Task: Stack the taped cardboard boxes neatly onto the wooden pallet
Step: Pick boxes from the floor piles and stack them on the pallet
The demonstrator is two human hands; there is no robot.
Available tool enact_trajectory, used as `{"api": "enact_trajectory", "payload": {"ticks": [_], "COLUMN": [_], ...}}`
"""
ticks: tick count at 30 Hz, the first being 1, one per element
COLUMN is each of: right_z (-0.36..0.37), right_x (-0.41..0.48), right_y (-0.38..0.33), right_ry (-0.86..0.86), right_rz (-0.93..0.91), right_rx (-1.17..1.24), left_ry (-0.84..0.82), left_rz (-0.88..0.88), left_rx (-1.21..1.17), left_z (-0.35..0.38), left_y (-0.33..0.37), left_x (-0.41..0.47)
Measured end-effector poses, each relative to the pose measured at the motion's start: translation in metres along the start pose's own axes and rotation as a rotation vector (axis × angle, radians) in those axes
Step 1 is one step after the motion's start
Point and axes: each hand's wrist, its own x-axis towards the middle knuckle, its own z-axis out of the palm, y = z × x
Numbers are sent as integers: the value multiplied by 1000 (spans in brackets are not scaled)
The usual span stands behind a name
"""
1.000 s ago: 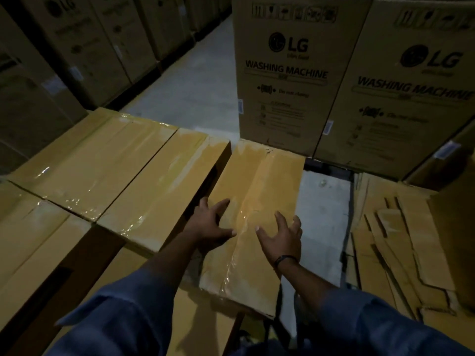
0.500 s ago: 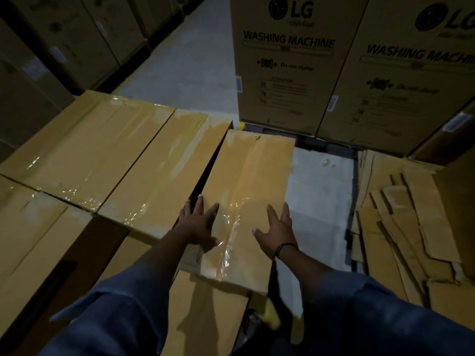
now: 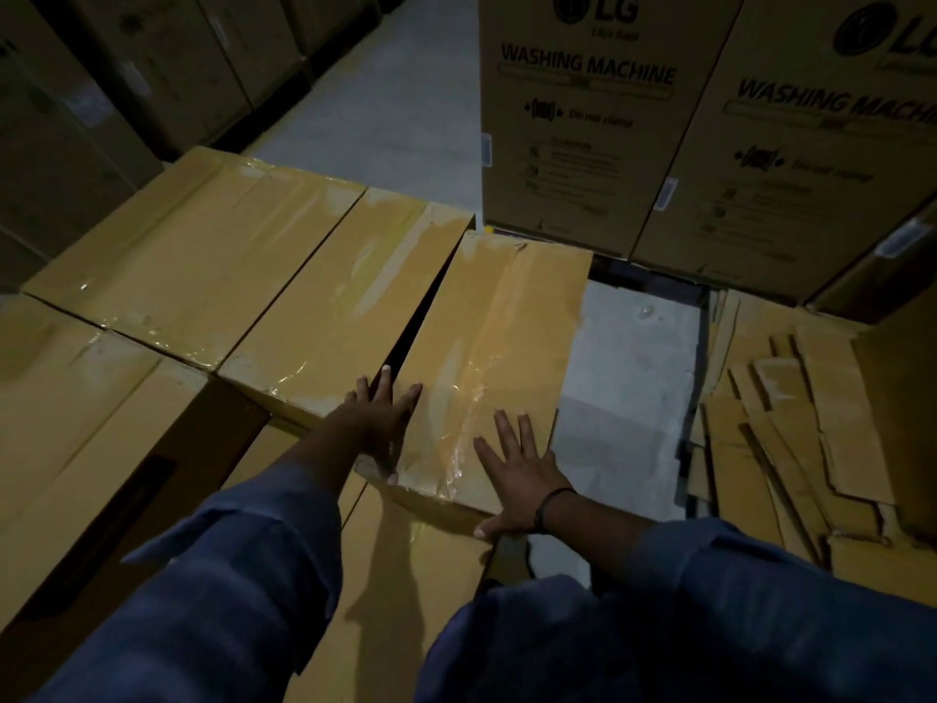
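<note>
A long taped cardboard box (image 3: 499, 342) lies at the right end of the stack's top row, a narrow dark gap between it and the neighbouring taped box (image 3: 350, 301). My left hand (image 3: 377, 418) rests on its near left corner, fingers straight, reaching over the gap. My right hand (image 3: 514, 474) presses flat on its near right end, thumb at the box's near edge. A wider taped box (image 3: 203, 251) lies further left. More boxes (image 3: 400, 575) sit in the layer underneath. The pallet is hidden.
Tall washing machine cartons (image 3: 583, 119) stand close behind the stack, more cartons (image 3: 152, 68) at far left. Flattened cardboard sheets (image 3: 791, 428) lie piled on the right. Bare concrete floor (image 3: 628, 398) shows between the stack and the sheets.
The long box has slid forward and left, closing towards its neighbour and levelling out. Both hands moved forward with it and lie flatter.
</note>
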Motion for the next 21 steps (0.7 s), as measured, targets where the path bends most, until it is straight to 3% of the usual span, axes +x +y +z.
{"api": "enact_trajectory", "payload": {"ticks": [9,21], "right_z": [-7,-19], "right_x": [10,40], "right_y": [-6,-15], "right_ry": [-1,-1], "right_rz": [-7,29], "right_rx": [30,76], "left_ry": [16,147], "left_rz": [-42,-21], "left_rx": [-52,112], "left_z": [-5,-8], "left_y": [-8,-26], "left_x": [4,2]}}
